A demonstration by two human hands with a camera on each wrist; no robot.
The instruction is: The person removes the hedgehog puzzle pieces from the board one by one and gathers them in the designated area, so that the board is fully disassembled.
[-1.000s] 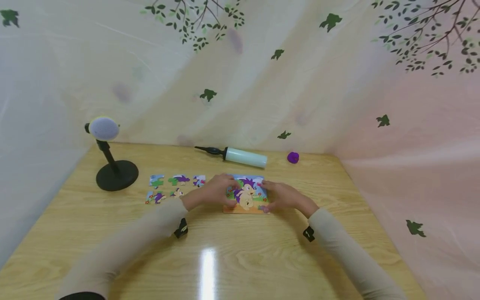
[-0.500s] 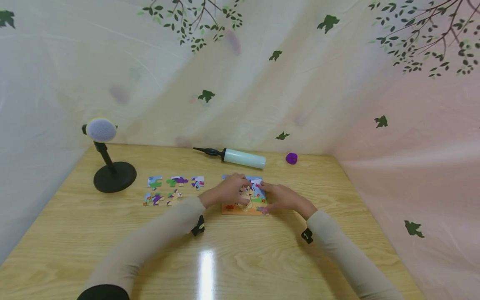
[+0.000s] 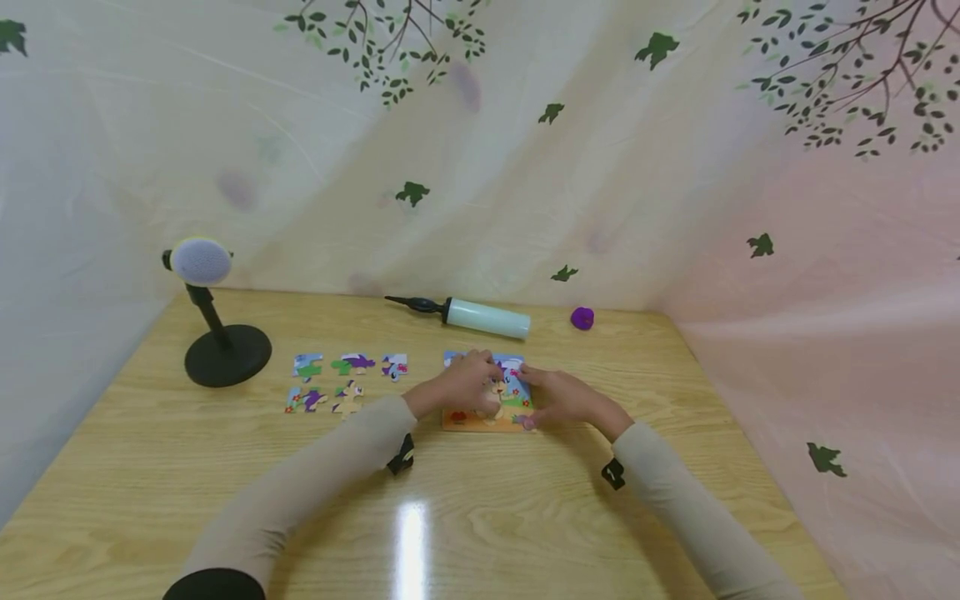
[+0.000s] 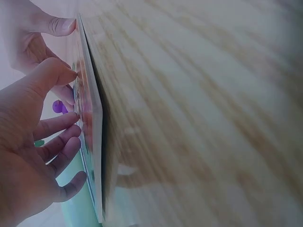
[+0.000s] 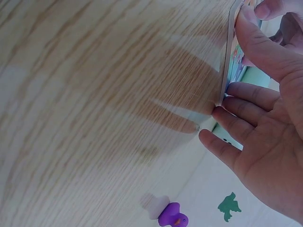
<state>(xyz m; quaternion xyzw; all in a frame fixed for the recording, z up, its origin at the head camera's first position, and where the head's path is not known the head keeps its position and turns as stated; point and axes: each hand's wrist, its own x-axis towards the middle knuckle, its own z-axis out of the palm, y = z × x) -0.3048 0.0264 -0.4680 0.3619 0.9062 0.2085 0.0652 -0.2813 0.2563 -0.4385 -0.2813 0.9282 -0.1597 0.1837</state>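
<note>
A jigsaw puzzle [image 3: 467,423] with a cartoon animal picture lies flat on the wooden table. My left hand [image 3: 463,387] is over its middle and left part, thumb and fingertips touching the picture, and hides much of it. In the left wrist view the left fingers [image 4: 61,142] are slightly bent along the surface. My right hand [image 3: 566,396] rests at the puzzle's right edge. Its thumb [image 5: 258,40] lies on the border, and the other fingers stretch beside the far corner. Several loose puzzle pieces [image 3: 307,365] lie in two rows to the left.
Behind the puzzle lies a pale blue hand pump [image 3: 487,319] with a black nozzle. A purple toy duck [image 5: 173,216] sits at the back right. On the left stands a round-headed lamp [image 3: 201,262] on a black base. A leaf-patterned cloth [image 3: 480,208] hangs behind the table.
My left hand has moved right from the puzzle's left edge onto its middle, its fingers now lower on the picture. The right hand has stayed at the right edge.
</note>
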